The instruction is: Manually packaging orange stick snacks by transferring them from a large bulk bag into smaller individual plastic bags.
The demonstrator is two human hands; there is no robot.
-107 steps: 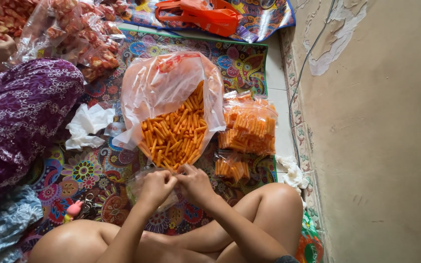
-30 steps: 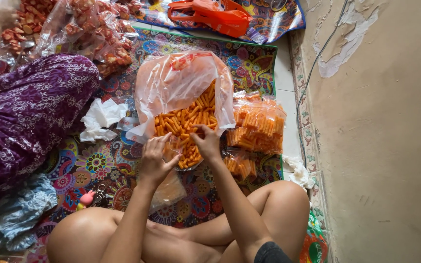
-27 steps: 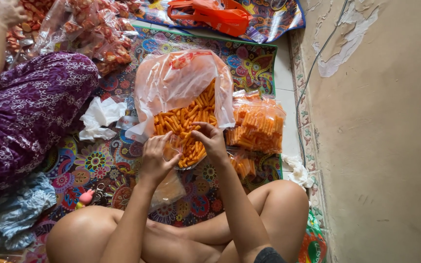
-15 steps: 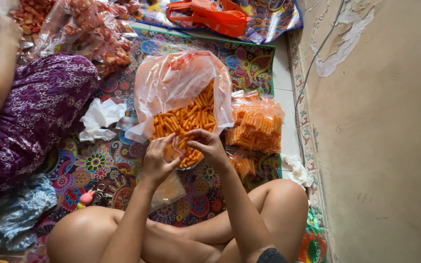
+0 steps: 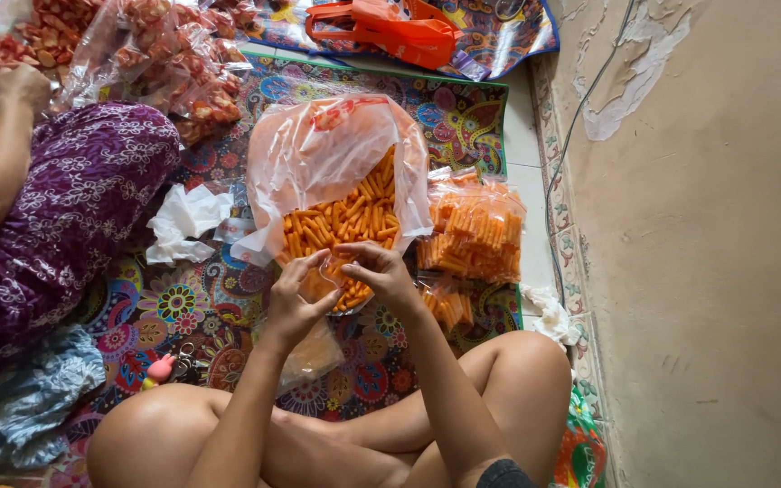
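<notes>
Head view showed left hand [image 5: 293, 303] and right hand [image 5: 380, 269] pinching a small clear bag [image 5: 332, 282] at centre frame, its mouth facing the big snack bag [image 5: 336, 172] above; wall close at right.

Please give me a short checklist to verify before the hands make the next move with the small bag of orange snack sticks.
1. Left hand grips the small clear bag: ok.
2. Right hand holds the bag's top edge: ok.
3. Small bag has sticks inside: ok.
4. Small bag's mouth sealed: cannot tell.
5. Big bag of orange snack sticks lies open within reach: ok.
6. Pile of filled packets sits apart, right of the hands: ok.
</notes>
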